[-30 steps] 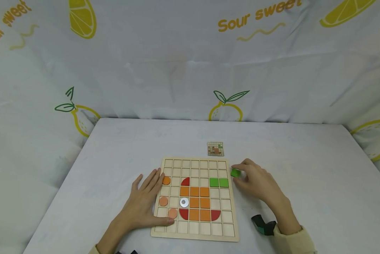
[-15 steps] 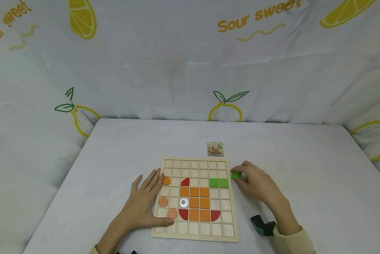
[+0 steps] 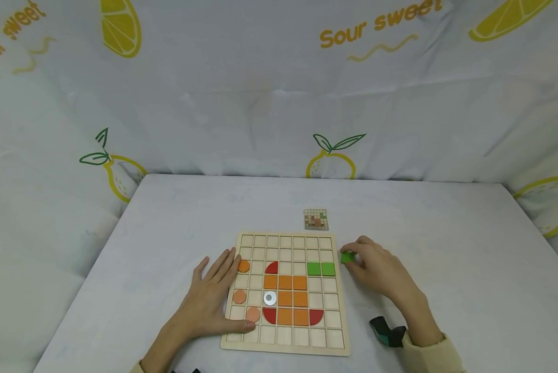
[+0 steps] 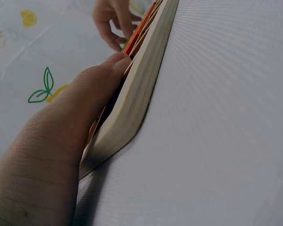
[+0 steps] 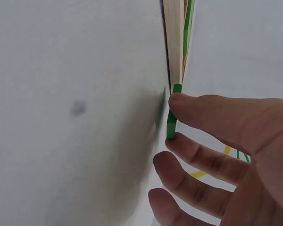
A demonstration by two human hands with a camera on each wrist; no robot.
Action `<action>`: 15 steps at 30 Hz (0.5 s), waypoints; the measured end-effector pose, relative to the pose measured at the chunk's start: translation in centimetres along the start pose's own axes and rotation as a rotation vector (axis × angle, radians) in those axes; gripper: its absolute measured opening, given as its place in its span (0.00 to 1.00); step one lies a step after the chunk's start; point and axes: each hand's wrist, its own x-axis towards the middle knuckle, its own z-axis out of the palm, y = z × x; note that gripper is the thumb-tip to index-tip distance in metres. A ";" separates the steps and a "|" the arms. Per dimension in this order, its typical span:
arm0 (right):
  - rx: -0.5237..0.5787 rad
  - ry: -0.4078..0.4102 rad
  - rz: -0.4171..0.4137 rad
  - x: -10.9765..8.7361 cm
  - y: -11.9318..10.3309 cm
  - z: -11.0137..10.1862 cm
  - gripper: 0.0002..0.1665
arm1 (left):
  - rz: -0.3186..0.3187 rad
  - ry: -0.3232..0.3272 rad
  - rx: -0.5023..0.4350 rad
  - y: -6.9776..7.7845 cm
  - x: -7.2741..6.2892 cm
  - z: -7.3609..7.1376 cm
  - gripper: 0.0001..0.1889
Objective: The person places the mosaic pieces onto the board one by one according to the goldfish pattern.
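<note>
A wooden grid board (image 3: 285,349) lies on the table with coloured tiles in its cells. My left hand (image 3: 209,303) rests over the board's left edge, fingers straight and spread, the thumb (image 4: 92,89) lying over the front left corner. Just off the board's right edge, my right hand (image 3: 377,264) pinches a green square tile (image 3: 347,257) between thumb and forefinger. The right wrist view shows that tile (image 5: 171,123) held on edge above its shadow. Two green squares (image 3: 321,269) sit side by side in the board's third row.
Orange squares (image 3: 285,299), red quarter-rounds (image 3: 316,316), orange discs (image 3: 239,296) and a white ring piece (image 3: 270,298) fill other cells. A small pattern card (image 3: 316,219) lies behind the board. A dark strap-like object (image 3: 387,331) lies by the right wrist.
The right hand has shifted very slightly down and right with the green tile between its fingers. My left hand has stayed on the board.
</note>
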 end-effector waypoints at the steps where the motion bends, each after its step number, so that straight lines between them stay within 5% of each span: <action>1: 0.002 0.003 -0.001 0.0 0.0 -0.1 0.16 | 0.002 0.002 0.002 0.0 0.0 0.0 0.71; 15: -0.026 0.013 -0.031 0.7 -1.4 -0.8 0.17 | 0.016 0.007 0.000 0.0 0.0 0.1 0.71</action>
